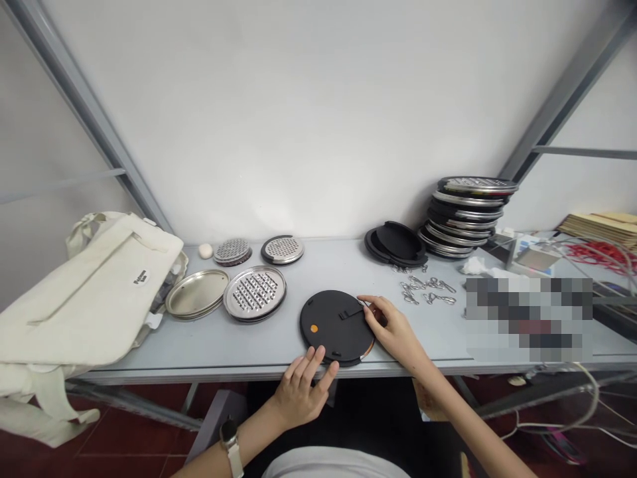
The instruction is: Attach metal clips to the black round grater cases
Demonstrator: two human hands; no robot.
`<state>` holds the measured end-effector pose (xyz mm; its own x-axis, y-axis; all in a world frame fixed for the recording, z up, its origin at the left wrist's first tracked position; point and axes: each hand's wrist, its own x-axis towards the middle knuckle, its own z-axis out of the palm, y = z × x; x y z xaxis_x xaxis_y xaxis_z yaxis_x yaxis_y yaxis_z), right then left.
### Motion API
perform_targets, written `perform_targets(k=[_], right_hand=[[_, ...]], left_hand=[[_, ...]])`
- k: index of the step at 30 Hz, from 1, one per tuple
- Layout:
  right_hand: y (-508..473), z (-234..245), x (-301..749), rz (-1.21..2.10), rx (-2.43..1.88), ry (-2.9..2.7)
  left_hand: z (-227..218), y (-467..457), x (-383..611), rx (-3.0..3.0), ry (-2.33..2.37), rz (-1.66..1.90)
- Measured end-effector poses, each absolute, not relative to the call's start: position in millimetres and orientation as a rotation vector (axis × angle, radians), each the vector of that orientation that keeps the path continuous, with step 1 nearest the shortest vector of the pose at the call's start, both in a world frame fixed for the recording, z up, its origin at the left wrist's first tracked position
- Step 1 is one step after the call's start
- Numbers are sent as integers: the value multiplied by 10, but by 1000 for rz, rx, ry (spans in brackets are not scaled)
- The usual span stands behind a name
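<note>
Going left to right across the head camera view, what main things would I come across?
Cream bag, plain metal plates, large grater disc, black disc with orange spot, black round parts, tall stack of discs, red cords.

the left hand (pixel 306 388) and right hand (pixel 393 330) touch a black disc (pixel 328 332) on the counter (pixel 199 346), a disc stack (pixel 465 222) standing at right.

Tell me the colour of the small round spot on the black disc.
The small round spot is orange, seen best in the head view.
</note>
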<state>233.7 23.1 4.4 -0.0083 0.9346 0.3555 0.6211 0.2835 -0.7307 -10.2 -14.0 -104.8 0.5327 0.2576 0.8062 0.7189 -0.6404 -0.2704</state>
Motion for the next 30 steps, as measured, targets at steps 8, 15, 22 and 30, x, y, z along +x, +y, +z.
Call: perform_targets(k=[8, 15, 22, 30], right_hand=[[220, 67, 2333, 533, -1427, -1709], [219, 83, 2324, 548, -1435, -1700], [228, 47, 2336, 567, -1451, -1691], [220, 53, 2325, 592, -1445, -1682]], left_hand=[[-1019, -143, -97, -2176, -779, -1029], [-1014, -140, -100, -2177, -776, -1023], [-990, -146, -97, -2175, -767, -1039], [-970, -150, -93, -2193, -750, -1067]])
